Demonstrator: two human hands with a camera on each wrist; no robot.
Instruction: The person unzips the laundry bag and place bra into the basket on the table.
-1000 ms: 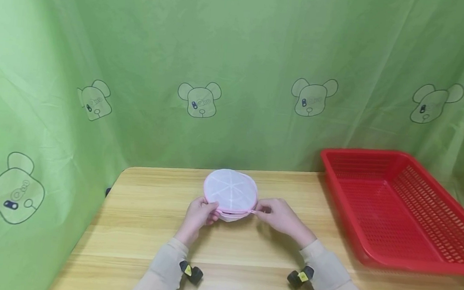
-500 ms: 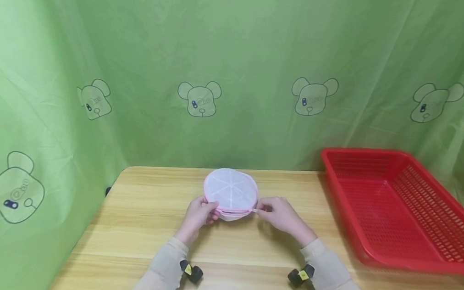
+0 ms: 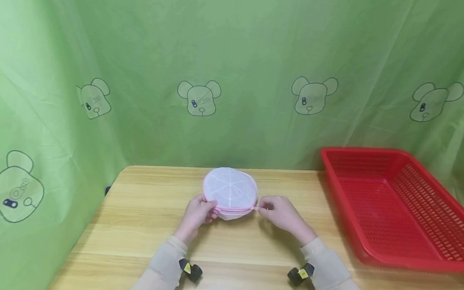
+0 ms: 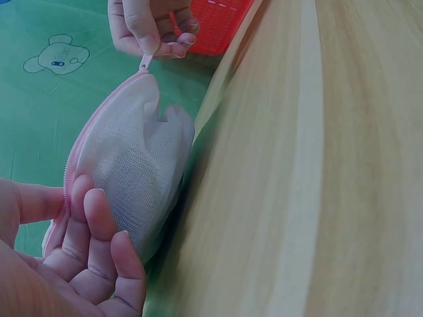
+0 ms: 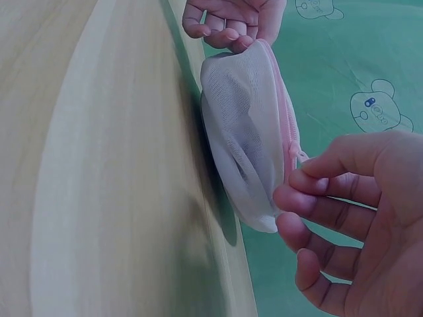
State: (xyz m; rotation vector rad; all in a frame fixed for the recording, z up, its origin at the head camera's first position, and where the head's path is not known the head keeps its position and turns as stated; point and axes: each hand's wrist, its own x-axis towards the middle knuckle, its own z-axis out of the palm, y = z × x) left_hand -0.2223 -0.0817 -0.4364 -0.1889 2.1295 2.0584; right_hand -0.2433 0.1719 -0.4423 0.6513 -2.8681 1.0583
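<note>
A white mesh laundry bag [image 3: 230,187] with a round, seamed top and pink zipper trim is held over the wooden table in the head view. My left hand [image 3: 196,214] pinches its near-left edge between thumb and fingers. At the near-right edge, my right hand [image 3: 283,215] pinches the small zipper pull [image 4: 145,62] between thumb and forefinger. In the right wrist view the pink zipper [image 5: 289,125] runs along the rim, its teeth joined on the stretch that shows. Soft folds dent the mesh side [image 4: 129,165]. The inside of the bag is hidden.
A large red plastic basket [image 3: 343,214] with slotted walls stands on the right of the wooden table [image 3: 145,234]. Behind and to the left hangs a green curtain [image 3: 249,132] printed with bear heads. A black wrist camera [image 3: 193,271] sits on the left sleeve.
My right hand has shifted slightly right with the zipper pull. The dark gap along the bag's front edge has narrowed until it no longer shows. The left hand keeps its grip.
</note>
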